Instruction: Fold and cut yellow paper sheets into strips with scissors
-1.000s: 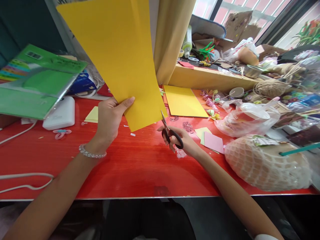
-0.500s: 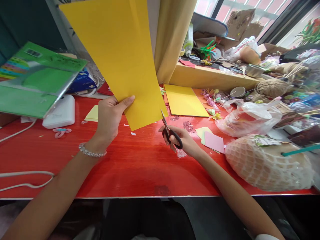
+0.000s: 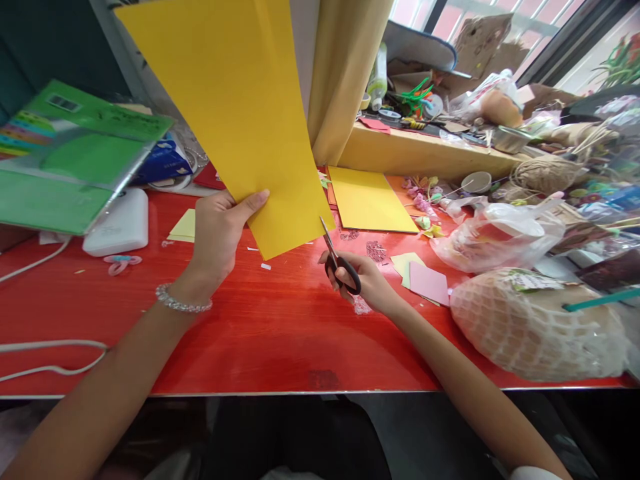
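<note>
My left hand (image 3: pixel 219 227) grips a long sheet of yellow paper (image 3: pixel 245 127) near its lower left edge, thumb on the front. The sheet stands tilted up above the table, its top running past the frame edge. A pair of scissors with black handles (image 3: pixel 343 275) is in my right hand (image 3: pixel 367 280). Their blades point up at the paper's lower right corner; whether they bite into it I cannot tell. Behind, a stack of yellow paper (image 3: pixel 373 200) lies on the red table (image 3: pixel 280 347).
At the left are a green paper pack (image 3: pixel 80 160), a white box-shaped device (image 3: pixel 120 223) and a white cable (image 3: pixel 55 343). Pink and pale yellow paper squares (image 3: pixel 429 283) lie to the right. A net-wrapped bundle (image 3: pixel 535 327) and plastic bags (image 3: pixel 500 233) crowd the right side.
The scissors have shifted very slightly left at the paper's lower corner, and their handles look a little closer together. My left hand and the sheet have barely moved.
</note>
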`<act>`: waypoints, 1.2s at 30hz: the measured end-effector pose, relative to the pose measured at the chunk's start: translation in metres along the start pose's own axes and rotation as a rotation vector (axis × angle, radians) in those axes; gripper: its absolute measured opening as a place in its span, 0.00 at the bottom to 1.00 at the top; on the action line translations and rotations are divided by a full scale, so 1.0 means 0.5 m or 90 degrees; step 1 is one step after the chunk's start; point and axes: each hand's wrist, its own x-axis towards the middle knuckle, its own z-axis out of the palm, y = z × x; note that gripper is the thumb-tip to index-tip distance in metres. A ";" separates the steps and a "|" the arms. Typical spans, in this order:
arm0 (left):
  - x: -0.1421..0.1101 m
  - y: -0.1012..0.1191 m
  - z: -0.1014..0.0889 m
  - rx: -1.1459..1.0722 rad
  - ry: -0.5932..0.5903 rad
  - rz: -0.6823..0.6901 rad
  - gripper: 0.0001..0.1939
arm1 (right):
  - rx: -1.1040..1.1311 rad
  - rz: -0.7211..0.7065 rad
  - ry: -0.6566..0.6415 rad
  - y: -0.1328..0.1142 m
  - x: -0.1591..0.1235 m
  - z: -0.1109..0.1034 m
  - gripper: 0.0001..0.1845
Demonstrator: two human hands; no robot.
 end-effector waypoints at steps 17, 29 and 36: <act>0.000 0.004 0.000 -0.001 -0.018 -0.026 0.08 | 0.053 0.013 0.044 0.006 0.000 0.008 0.23; -0.002 -0.006 0.000 -0.015 -0.057 -0.050 0.09 | 0.046 0.021 0.036 0.009 0.000 0.010 0.25; -0.001 -0.007 -0.002 -0.010 -0.058 -0.062 0.09 | 0.025 0.016 0.035 0.008 0.000 0.010 0.21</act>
